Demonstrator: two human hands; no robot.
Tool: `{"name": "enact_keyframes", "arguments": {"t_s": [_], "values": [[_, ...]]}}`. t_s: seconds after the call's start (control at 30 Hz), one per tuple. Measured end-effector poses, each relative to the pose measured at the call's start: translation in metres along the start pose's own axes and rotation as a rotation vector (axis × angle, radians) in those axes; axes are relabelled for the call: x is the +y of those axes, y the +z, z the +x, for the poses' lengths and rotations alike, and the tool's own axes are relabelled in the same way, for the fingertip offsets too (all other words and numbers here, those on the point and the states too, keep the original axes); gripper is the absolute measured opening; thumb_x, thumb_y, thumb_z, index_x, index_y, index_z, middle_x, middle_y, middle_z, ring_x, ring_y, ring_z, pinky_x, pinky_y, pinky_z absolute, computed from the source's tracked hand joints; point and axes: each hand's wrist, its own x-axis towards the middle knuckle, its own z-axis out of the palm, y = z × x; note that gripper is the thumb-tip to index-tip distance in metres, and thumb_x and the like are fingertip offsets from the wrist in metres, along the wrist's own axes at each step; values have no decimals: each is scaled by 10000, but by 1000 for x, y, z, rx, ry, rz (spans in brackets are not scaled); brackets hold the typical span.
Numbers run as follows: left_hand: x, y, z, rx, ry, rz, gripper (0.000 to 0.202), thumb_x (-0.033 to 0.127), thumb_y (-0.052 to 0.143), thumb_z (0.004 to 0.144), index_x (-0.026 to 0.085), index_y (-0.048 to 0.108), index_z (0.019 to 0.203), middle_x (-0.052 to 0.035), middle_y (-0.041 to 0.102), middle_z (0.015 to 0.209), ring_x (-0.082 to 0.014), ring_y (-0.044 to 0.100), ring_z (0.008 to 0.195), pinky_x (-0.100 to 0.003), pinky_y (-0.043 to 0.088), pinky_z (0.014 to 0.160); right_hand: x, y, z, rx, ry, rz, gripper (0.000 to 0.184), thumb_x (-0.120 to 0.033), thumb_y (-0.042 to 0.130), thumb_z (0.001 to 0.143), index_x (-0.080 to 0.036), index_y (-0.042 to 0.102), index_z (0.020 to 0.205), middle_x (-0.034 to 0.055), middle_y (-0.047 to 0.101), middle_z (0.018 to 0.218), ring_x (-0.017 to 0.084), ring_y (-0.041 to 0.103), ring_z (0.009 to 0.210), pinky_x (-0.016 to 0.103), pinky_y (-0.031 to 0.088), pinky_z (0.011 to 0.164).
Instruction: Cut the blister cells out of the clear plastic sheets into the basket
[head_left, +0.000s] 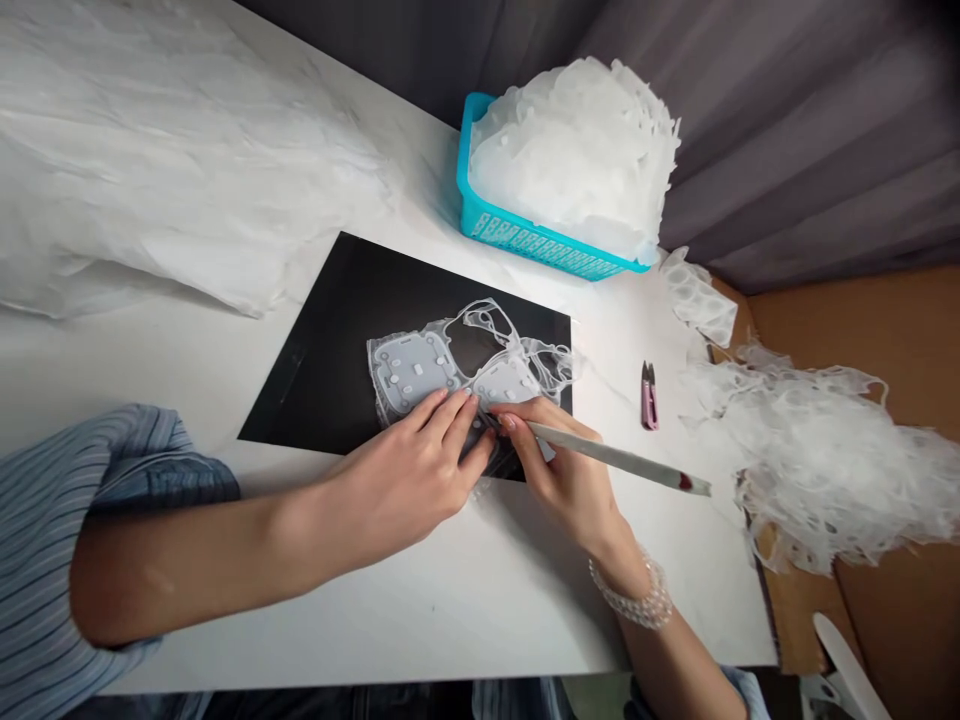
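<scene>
My left hand point(405, 470) is open, fingers spread and pressing down on a cut piece of translucent silicone sheet point(412, 368), which lies on a black mat point(390, 330) near the mat's lower right edge. Ragged, stringy strands of the same sheet point(487, 325) loop up and right from it, and one reaches just past the mat's edge. My right hand point(562, 480) is closed around a slim pale stick point(619, 457), held pen-style. Its dark red end points out to the right, and its other end goes in under my fingers at the sheet, so I can't see the tip. The two hands are almost touching. A beaded bracelet point(631, 594) sits on my right wrist, and a striped sleeve point(97, 500) is pushed up my left arm.

Mat's on a white table point(660, 570). Pink thread snips point(649, 398) lie right of the mat. Behind it is a blue plastic basket point(540, 235) heaped with white scrap point(574, 155). More perforated scrap point(817, 460) hangs off the right table edge over cardboard point(900, 340). Crumpled white sheeting point(165, 150) lies far left, and a grey curtain point(810, 130) hangs behind.
</scene>
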Motion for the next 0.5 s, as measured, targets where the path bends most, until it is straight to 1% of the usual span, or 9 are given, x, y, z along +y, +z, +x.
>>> {"name": "enact_keyframes", "arguments": {"t_s": [0.1,0.17,0.3,0.4,0.5], "values": [[0,-2,0,28,49,188,477,230,549,890,19,568,1317,-298,564,1336,-402,547,1251,-496,428,1058,2,2,1,11,-40,-38,178,-144,485,976,-196,648,1024,38,675,905,141,610,795,281,496,743],[0,-2,0,43,63,251,468,251,550,896,33,583,1309,-288,586,1315,-385,573,1227,-477,448,1045,2,4,1,15,-55,-70,172,-137,483,977,-187,643,1015,41,674,901,143,608,796,283,494,745],[-1,-3,0,48,69,287,444,264,533,912,51,603,1295,-283,597,1305,-372,586,1216,-456,463,1032,0,5,0,22,-65,-115,160,-121,483,973,-167,636,983,44,652,864,139,591,751,279,491,708],[-1,-3,0,28,69,295,433,268,508,929,67,599,1302,-271,585,1329,-367,574,1232,-463,454,1040,-4,4,-3,28,-80,-149,152,-108,484,965,-157,626,943,37,625,803,134,558,683,274,480,639],[-2,-3,0,12,78,302,439,269,495,938,62,589,1313,-269,575,1343,-368,564,1245,-470,439,1055,-3,7,-6,28,-94,-189,157,-96,472,964,-153,618,949,42,628,807,131,559,671,272,492,627]]}}
